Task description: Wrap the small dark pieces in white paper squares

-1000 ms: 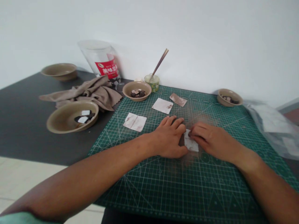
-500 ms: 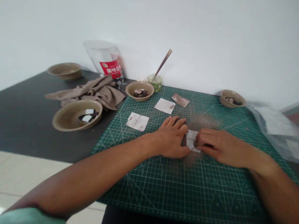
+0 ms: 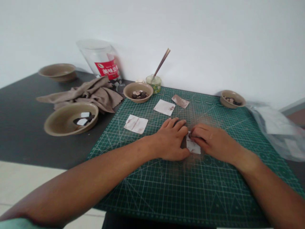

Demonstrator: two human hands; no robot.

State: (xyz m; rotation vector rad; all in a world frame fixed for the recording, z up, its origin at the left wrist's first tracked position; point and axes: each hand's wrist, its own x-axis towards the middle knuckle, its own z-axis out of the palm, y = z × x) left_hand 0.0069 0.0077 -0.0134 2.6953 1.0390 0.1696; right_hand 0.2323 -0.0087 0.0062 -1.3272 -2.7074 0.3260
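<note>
My left hand lies flat on the green cutting mat with its fingers spread. Its thumb side rests at the left edge of a small white paper square, which has brownish smudges. Over the upper part of that paper, my right hand is closed in a pinch. A small dark piece shows at its fingertips, mostly hidden, touching or just above the paper. Brown dust smears spread around both hands on the mat.
Two smudged white papers and a brown paper lie beyond. Bowls hold small pieces. A cloth, clear jar, green cup with sticks and plastic bag stand around.
My right hand has slid up and left across the paper, uncovering its lower part. The left hand stays in place on the mat. The whole view has shifted slightly.
</note>
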